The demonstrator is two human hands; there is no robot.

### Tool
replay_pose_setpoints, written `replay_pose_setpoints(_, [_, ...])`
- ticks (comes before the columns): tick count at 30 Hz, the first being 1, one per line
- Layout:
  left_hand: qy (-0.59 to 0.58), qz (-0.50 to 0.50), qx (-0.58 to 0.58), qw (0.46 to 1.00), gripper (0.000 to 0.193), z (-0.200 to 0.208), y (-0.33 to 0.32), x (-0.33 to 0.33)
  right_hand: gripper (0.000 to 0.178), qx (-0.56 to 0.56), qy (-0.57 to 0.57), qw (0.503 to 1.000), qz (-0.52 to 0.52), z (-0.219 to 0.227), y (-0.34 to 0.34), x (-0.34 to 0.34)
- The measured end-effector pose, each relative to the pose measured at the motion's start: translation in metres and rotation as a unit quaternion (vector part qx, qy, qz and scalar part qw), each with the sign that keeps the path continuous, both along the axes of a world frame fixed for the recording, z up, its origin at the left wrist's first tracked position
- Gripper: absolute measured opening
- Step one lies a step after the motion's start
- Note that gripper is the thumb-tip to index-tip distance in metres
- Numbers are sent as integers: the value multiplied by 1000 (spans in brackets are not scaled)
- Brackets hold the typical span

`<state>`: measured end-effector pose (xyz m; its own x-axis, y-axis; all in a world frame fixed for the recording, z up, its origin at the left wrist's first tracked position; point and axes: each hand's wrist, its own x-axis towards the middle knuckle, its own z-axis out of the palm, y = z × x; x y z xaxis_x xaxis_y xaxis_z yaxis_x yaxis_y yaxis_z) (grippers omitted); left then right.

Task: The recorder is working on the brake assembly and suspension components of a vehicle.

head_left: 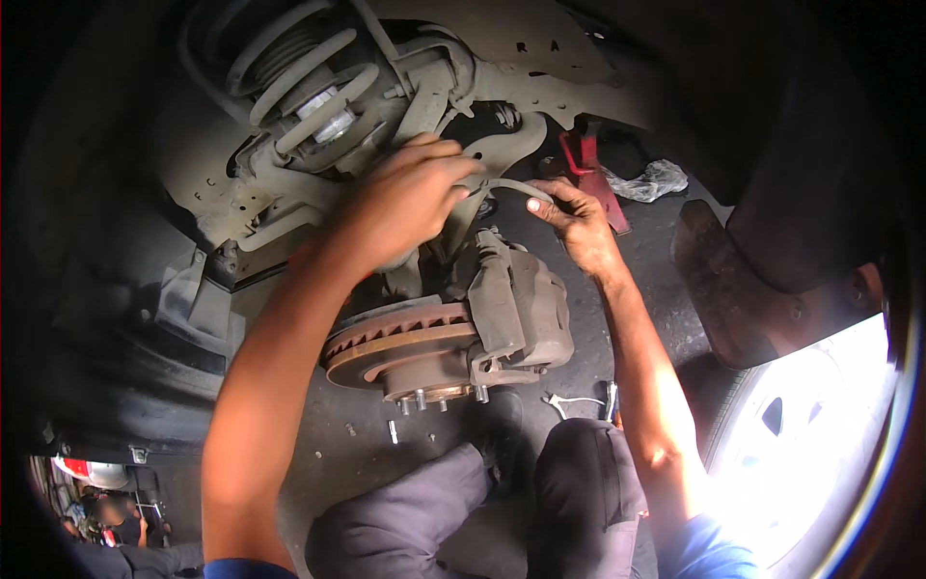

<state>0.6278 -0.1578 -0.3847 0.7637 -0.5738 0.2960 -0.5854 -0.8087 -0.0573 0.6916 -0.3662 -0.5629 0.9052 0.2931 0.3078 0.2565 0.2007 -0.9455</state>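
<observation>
A thin, light-coloured hose [516, 185] arches between my two hands, above the brake assembly. My right hand [581, 224] pinches its right end between thumb and fingers. At the other end, my left hand [410, 203] is closed with bent fingers around the hose, beside the suspension arm; its fingertips are partly hidden and slightly blurred. Below the hands is a brake disc [400, 347] with a rusty edge and wheel studs pointing toward me. The grey brake caliper [540, 309] sits over the disc's right side. A dusty coil spring [313, 92] stands at upper left.
Behind my right hand stands a red jack stand [598, 183], with a crumpled plastic bag [656, 180] alongside. Pliers [569, 399] and small metal parts [393, 431] lie on the floor by my knees. A wheel [791, 415] is at right. Another person [121, 521] appears far lower left.
</observation>
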Motion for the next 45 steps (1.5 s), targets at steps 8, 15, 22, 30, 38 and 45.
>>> replay_pose_setpoints(8, [229,90,118,962,37,-39,-10,75,33,118,92,989,-18,-30,7,-3])
replay_pose_setpoints(15, [187,101,65,975,30,-42,-2,74,29,134,100,986,23,-40,21,-6])
replay_pose_setpoints(22, [203,84,37,975,31,-41,-4,76,27,161,125,978,50,-35,34,-4])
replay_pose_setpoints(30, [225,68,55,970,36,-34,-13,76,22,175,89,979,53,-43,39,3])
replay_pose_setpoints(38, [259,88,23,962,35,-43,-6,87,22,188,87,977,58,-45,43,5])
replay_pose_setpoints(45, [361,84,-59,927,19,-48,-1,94,21,157,101,982,34,-42,42,3])
